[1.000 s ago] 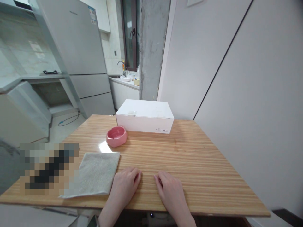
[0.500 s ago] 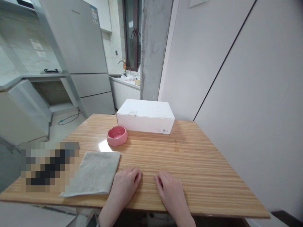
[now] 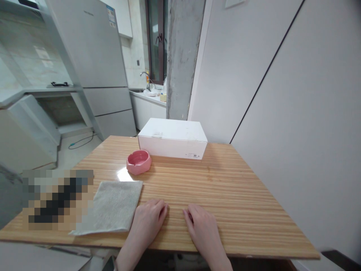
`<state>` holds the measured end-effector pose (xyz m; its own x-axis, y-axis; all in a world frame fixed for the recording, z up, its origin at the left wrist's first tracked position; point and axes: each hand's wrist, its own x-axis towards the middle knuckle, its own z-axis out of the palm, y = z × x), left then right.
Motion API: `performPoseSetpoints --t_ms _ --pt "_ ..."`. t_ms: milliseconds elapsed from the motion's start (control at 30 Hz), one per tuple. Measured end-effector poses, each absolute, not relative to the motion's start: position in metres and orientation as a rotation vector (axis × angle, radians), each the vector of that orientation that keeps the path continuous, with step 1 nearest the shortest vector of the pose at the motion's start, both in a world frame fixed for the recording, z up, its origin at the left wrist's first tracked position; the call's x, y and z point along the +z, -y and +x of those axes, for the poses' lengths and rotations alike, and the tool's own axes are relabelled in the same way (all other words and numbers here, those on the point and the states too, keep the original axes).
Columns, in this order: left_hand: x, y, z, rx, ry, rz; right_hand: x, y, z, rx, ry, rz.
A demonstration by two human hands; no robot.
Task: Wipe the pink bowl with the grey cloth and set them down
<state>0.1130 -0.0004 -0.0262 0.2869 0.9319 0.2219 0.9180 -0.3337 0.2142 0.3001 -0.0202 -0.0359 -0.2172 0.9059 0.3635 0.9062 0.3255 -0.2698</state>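
Both fists rest on the wooden table (image 3: 225, 210) near its front edge, a short gap between them. My left hand (image 3: 150, 216) has its fingers curled in, thumb against the forefinger, and nothing shows in it. It lies at the right edge of a folded grey cloth (image 3: 113, 207). My right hand (image 3: 201, 222) is likewise closed on the bare tabletop, with no object visible in it. Beyond the cloth sits a pink ashtray (image 3: 139, 162) with notches in its rim, apart from both hands.
A closed white box (image 3: 173, 139) stands at the back of the table, behind the ashtray. Something dark at the left is blurred out by pixels. Against the table's right side runs a white wall (image 3: 296, 131). A fridge (image 3: 96, 56) and kitchen counters are in the background.
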Motion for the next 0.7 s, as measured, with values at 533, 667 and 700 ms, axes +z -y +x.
performPoseSetpoints --t_ms 533,667,700 --pt "0.033 -0.048 0.087 0.949 -2.033 2.402 -0.037 0.019 0.300 0.042 2.142 -1.638" --pt "0.034 -0.109 0.046 1.090 -2.209 2.171 -0.038 0.020 0.300 0.082 2.098 -1.639" --pt "0.029 -0.120 0.038 1.066 -2.184 2.106 -0.038 0.020 0.300 0.088 2.092 -1.639"
